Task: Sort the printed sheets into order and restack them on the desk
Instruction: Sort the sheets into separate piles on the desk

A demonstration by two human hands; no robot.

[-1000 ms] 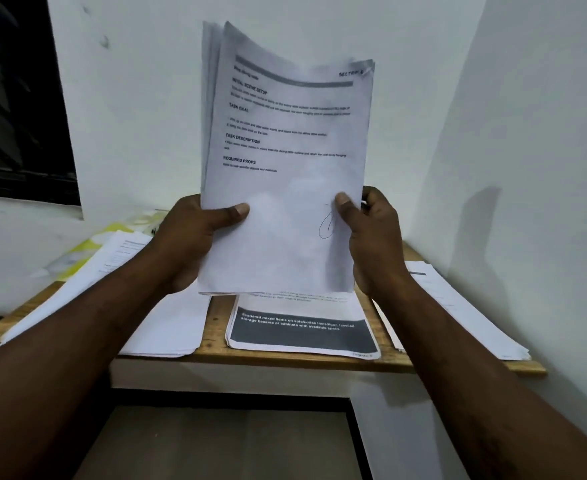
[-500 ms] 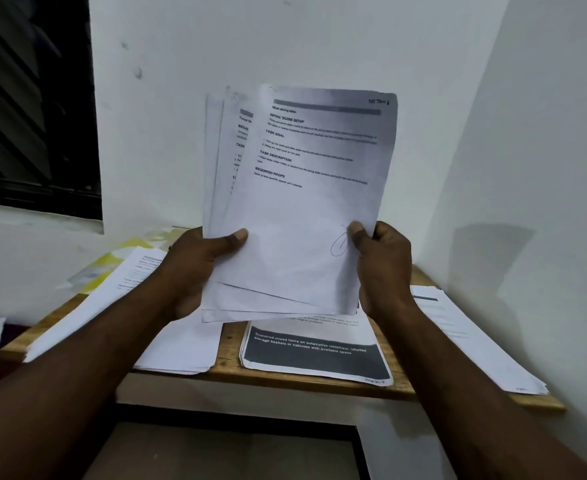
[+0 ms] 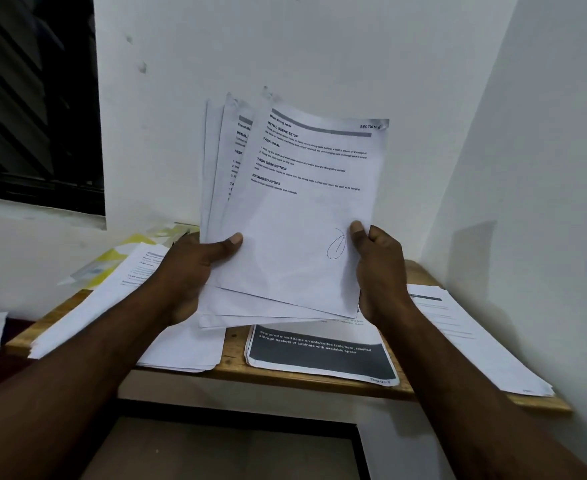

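desk [image 3: 235, 359] below, fingers [image 3: 230, 241] round fanned sheets [image 3: 302, 216]

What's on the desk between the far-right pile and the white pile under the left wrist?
Head view: a stack topped by a dark-banner sheet, then a bare strip of wooden desk toward the left.

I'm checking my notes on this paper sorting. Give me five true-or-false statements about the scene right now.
1. The left hand and the right hand both hold the fanned sheets. True.
2. A pen loop is drawn on the front one, near the right hand. True.
3. The held sheets lie flat on the desk. False: they are raised above it, before the wall.
4. The desk is metal. False: it is wood.
5. A sheet with a dark band lies on the desk below the held sheets. True.
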